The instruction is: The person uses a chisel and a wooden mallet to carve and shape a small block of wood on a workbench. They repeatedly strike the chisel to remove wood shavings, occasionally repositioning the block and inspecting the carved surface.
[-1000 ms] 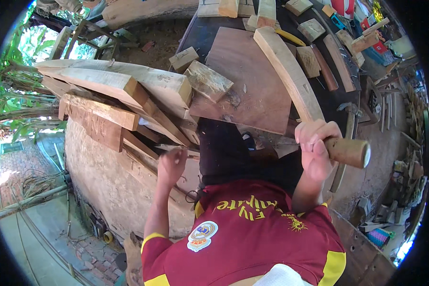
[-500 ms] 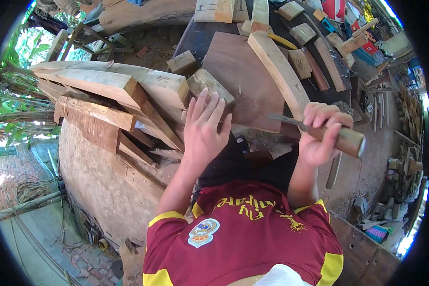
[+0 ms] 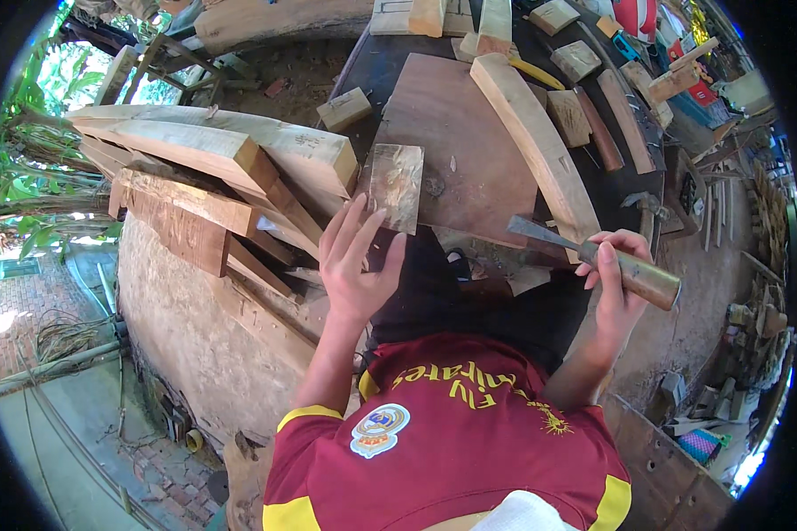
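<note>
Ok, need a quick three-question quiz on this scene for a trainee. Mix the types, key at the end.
1. Which hand holds the chisel?
2. True or false: the chisel's blade points toward the right edge of the picture.
3. Which lies nearest the fingertips of the left hand?
A) the long curved beam
B) the rough wood block
C) the reddish-brown wood strip

Key:
1. The right hand.
2. False; it points toward the left, angled slightly up.
3. B; the open left hand is right at the block's near end, though contact is hard to judge.
</note>
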{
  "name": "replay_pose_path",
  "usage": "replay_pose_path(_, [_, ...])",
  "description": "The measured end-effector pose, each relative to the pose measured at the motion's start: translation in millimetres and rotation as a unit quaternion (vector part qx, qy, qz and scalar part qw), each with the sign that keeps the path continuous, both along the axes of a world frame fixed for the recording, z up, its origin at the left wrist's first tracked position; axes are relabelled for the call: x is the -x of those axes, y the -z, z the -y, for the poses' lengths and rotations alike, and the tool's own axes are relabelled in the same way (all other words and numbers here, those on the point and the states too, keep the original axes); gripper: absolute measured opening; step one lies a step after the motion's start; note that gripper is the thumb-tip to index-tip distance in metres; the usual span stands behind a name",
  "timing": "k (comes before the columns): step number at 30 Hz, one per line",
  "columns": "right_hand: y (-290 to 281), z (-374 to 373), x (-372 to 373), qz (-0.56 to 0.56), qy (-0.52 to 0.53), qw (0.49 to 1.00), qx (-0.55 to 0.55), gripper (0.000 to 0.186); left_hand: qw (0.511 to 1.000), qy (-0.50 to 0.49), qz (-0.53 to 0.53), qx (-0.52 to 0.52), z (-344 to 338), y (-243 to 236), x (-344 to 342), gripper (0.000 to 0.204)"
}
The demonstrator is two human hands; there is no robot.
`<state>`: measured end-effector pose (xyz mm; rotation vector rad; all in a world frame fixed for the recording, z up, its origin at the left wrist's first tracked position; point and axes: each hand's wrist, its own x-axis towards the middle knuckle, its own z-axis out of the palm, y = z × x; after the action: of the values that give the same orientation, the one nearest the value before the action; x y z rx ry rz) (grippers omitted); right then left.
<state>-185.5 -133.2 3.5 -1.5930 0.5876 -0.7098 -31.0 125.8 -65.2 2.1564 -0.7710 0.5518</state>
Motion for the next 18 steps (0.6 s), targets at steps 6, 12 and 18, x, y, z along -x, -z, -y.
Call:
replay_pose_path(6, [7,-7,1,0.043,-0.008,0.999,-0.003,0.022,0.999,-0.04,-0.017,0.019,21,1,3,0.067])
replay_pose_path(12, [11,-7,6,0.038,-0.006,0.999,-0.002,0.022,0.998,-0.025,-0.027,0.052,-9,14,8,0.06])
replay_pose_path(18, [14,-10,13,0.041,-0.008,0.999,-0.004,0.021,0.871,-0.248,-0.418,0.072,-169,161,67,0.038])
